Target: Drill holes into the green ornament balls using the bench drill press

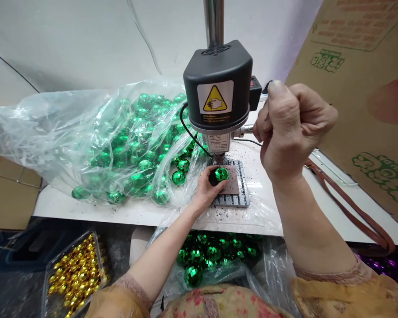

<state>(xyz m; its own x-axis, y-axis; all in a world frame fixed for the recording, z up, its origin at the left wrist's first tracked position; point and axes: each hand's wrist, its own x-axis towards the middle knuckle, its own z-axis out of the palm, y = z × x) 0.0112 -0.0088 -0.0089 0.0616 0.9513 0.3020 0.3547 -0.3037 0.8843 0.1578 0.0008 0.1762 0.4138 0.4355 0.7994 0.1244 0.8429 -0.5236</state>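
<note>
My left hand [206,187] is closed on a shiny green faceted ball [220,174], holding it on the metal base plate [239,194] of a small bench drill press [218,95], right under the chuck. Raised to the machine's right side, my right hand [290,128] is a fist wrapped round the feed lever [247,129], whose metal stub shows beside the fingers.
A clear plastic bag [96,141] full of green balls lies on the white table [86,210], left of the drill. Below the table edge is another bag of green balls [212,256] and a tray of gold balls [74,274]. Cardboard [368,88] leans at the right; a brown strap [351,207] crosses the table.
</note>
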